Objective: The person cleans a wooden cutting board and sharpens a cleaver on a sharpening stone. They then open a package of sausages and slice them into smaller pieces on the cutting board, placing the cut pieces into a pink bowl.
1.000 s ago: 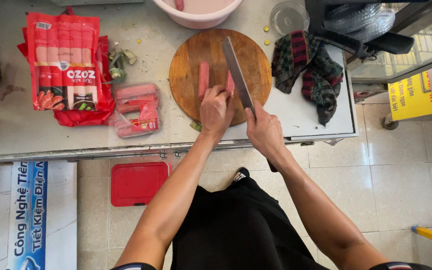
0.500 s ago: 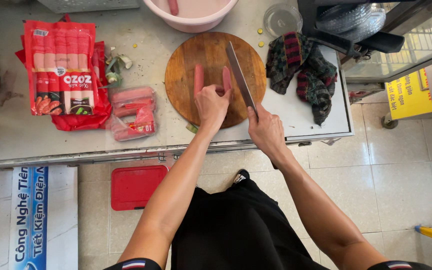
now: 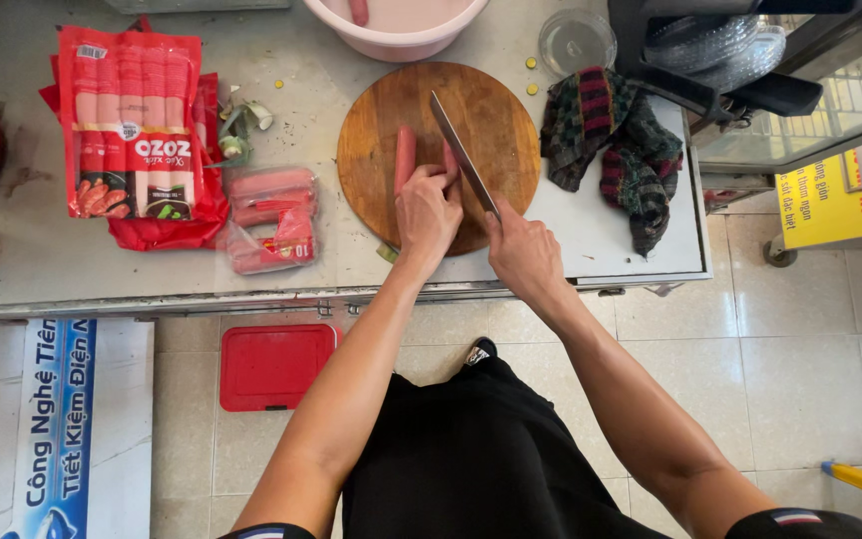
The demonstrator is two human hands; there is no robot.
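Note:
A round wooden cutting board (image 3: pixel 491 110) lies on the counter, with two pink sausages (image 3: pixel 405 155) on it. My left hand (image 3: pixel 427 212) presses down on the sausages with its fingertips. In my right hand (image 3: pixel 523 250) is a long knife (image 3: pixel 462 152), gripped by its handle. The blade points away from me across the board, just right of the left fingers and beside the right-hand sausage.
Red packs of sausages (image 3: pixel 132 125) and an opened clear pack (image 3: pixel 269 218) lie left of the board. A pink basin (image 3: pixel 391 25) stands behind it, a dark striped cloth (image 3: pixel 616 150) to the right, a glass lid (image 3: pixel 576 42) at the back. A red lid (image 3: pixel 273 364) lies on the tiled floor.
The knife blade has stayed over the board beside the sausages. The view has shifted slightly; both hands keep about the same place on the board.

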